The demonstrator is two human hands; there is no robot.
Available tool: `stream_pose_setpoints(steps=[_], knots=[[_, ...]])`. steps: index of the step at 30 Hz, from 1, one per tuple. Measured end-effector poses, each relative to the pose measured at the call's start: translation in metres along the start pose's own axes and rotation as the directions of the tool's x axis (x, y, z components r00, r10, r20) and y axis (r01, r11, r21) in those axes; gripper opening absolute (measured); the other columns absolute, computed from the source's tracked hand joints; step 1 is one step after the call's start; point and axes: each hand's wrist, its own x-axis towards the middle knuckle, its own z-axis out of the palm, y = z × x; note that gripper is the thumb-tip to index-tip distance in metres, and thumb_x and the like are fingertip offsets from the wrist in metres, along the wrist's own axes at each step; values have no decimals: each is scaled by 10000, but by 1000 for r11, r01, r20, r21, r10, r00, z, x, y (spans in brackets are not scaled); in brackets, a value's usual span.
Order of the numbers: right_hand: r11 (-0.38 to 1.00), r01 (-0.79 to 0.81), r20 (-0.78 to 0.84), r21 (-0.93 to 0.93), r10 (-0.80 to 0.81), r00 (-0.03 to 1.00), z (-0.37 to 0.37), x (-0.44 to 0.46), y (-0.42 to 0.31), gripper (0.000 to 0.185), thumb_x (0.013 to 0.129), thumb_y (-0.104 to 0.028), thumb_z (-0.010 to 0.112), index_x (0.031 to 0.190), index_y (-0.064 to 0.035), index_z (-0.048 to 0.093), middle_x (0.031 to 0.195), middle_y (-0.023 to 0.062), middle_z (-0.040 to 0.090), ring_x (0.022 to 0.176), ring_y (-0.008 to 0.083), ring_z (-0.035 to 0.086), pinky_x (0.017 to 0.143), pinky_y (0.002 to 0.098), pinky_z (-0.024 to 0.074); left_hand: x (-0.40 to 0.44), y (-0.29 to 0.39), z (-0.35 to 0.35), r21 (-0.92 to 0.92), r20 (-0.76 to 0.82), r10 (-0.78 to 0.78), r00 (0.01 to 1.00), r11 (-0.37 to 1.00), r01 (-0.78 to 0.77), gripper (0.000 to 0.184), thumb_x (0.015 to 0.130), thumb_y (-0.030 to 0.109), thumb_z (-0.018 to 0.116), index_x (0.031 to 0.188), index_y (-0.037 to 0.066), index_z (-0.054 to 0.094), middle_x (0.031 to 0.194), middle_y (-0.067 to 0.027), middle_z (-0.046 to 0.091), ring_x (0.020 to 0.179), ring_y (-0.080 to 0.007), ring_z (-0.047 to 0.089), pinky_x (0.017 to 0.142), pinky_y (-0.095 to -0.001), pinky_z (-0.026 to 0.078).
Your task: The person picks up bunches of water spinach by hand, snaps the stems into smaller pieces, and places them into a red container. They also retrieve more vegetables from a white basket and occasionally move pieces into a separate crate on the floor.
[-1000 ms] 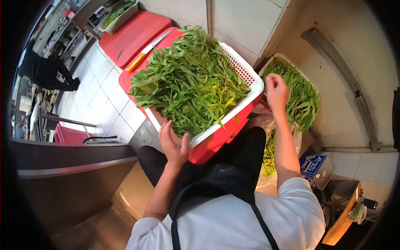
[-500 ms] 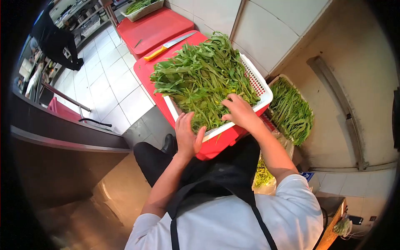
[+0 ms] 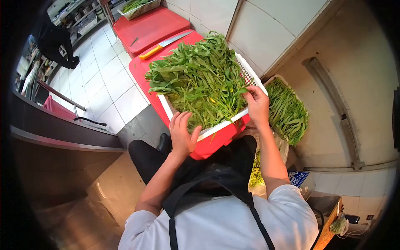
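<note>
Your right hand (image 3: pixel 258 104) has moved from above the near greens to the right side of the white basket (image 3: pixel 248 72), where thumb and fingers now seem to pinch a leafy sprig (image 3: pixel 243 90), so one piece appears singled out. Your left hand (image 3: pixel 181 135) stays at the near left rim, fingers spread, gripping nothing visible. The greens (image 3: pixel 193 77) lie heaped in that basket on a red table (image 3: pixel 207 148), a knife (image 3: pixel 165 44) beyond them. More leaves (image 3: pixel 287 110) lie to the right; far left, a person (image 3: pixel 54 39) stands on floor tiles (image 3: pixel 98 85).

White basket (image 3: pixel 248 71) floor mostly hidden under greens (image 3: pixel 196 77); far basket (image 3: pixel 143 11) cut by top edge
</note>
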Motion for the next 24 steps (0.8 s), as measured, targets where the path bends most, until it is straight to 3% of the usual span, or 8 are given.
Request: stream_pose_setpoints(steps=[3,6,11,18,21,22,24], knots=[[996,53,-58,70,-49,997,6,17,-9,96,962,-54,665,1033,8,645,954,42,696,845,92,642,772,250,521,1,2,-2,1,14,-6,1000,1000,6,538,820,202,751,1287,24,554,1317,-176,554,1283,-432,441,1099,-519,330],[936,16,-4,351,-16,1000,7,33,-30,122,960,-93,678,1039,-9,637,925,54,688,799,133,643,750,266,528,0,1,-1,4,10,-7,1000,1000,7,531,812,197,760,1275,30,560,1313,-178,553,1280,-433,443,1095,-519,334],[663,-65,107,746,-24,994,1,43,-44,198,959,-122,670,1139,-62,613,994,82,665,848,198,639,766,352,544,1,1,0,7,5,6,1000,1000,-6,528,798,196,775,1258,38,568,1303,-175,555,1282,-432,442,1093,-520,335],[360,-270,356,893,-196,914,11,39,-77,241,968,-160,651,1201,-124,605,1060,121,640,907,221,611,846,423,478,7,20,-6,190,17,-24,1000,982,20,519,802,200,774,1255,41,575,1293,-174,564,1262,-392,476,1083,-505,339],[335,-349,417,875,-158,895,27,37,-76,244,963,-136,651,1202,-121,604,1056,124,650,889,231,632,828,404,489,24,35,-9,-157,-45,28,999,987,-35,514,832,190,748,1284,36,558,1261,-192,580,1214,-391,511,1074,-484,350],[339,-370,435,865,-137,890,33,35,-74,246,961,-127,651,1203,-118,603,1053,126,654,880,235,639,818,394,494,29,40,-7,-256,11,-7,1000,967,9,471,925,193,684,1327,10,521,1221,-170,619,1127,-320,584,1011,-428,425],[376,-421,475,826,-59,878,44,33,-63,243,959,-105,646,1198,-105,602,1037,129,665,859,239,651,782,372,504,42,52,2,-678,261,-210,942,655,334,451,981,213,628,1354,-3,496,1200,-137,633,1082,-250,604,953,-370,465]])
